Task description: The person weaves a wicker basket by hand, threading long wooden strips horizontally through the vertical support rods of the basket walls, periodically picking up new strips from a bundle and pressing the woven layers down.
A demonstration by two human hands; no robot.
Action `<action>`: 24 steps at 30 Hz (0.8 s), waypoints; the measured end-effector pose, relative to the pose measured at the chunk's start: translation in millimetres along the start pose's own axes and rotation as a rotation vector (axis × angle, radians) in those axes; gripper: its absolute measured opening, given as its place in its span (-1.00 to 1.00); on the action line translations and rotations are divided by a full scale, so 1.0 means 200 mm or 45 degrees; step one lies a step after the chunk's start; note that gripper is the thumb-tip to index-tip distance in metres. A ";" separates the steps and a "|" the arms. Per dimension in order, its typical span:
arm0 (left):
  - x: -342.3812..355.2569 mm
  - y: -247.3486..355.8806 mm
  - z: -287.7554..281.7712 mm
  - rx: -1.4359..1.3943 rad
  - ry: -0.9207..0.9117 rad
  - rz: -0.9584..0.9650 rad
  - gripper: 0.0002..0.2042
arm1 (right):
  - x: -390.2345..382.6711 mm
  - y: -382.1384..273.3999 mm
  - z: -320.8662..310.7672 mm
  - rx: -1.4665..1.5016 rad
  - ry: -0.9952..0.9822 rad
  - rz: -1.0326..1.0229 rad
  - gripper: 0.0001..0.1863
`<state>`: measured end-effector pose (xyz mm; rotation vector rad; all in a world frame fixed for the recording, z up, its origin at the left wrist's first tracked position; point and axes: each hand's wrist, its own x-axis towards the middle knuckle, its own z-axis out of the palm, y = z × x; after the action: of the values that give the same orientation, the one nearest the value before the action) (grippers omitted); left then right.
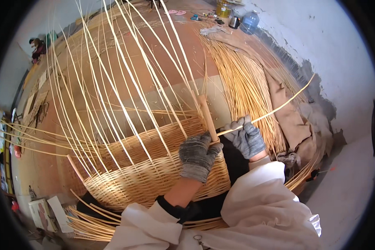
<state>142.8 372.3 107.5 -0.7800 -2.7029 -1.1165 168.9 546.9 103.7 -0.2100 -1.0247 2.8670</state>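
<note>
A half-woven wicker basket (125, 187) lies in front of me, with long pale upright stakes (131, 112) rising from its sides. A thick wooden post (207, 118) stands at its right corner. Beside that post, my left hand (197, 157), in a grey knitted glove, is closed over the basket's upper edge. Just right of the post my right hand (248, 137), gloved alike, is closed around a thin willow rod (285, 103). The rod runs from the post through my fingers and reaches up to the right. Glove and post hide where its inner end enters the weave.
A large bundle of willow rods (246, 79) lies beyond my right hand, with brown sheeting (285, 116) along it. More rods (87, 227) lie at the near left. A blue water jug (250, 21) and a kettle (234, 22) stand by the wall (333, 54) on the right.
</note>
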 end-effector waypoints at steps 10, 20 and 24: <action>-0.07 -0.06 0.06 -0.076 0.214 -0.098 -0.69 | -0.33 0.05 0.18 -0.168 0.098 0.230 -0.55; -0.12 0.35 -0.15 -0.168 -0.334 0.338 -0.64 | -0.25 -0.22 0.71 -2.473 -0.675 -0.855 -0.59; -0.23 0.58 -0.13 -0.328 -0.069 0.857 -0.73 | 0.24 -0.19 0.59 -1.886 -0.027 0.718 -0.52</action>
<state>238.6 404.7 184.7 -1.6119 -2.0590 -1.2609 105.0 507.9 213.6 -0.5826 -3.1895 1.6929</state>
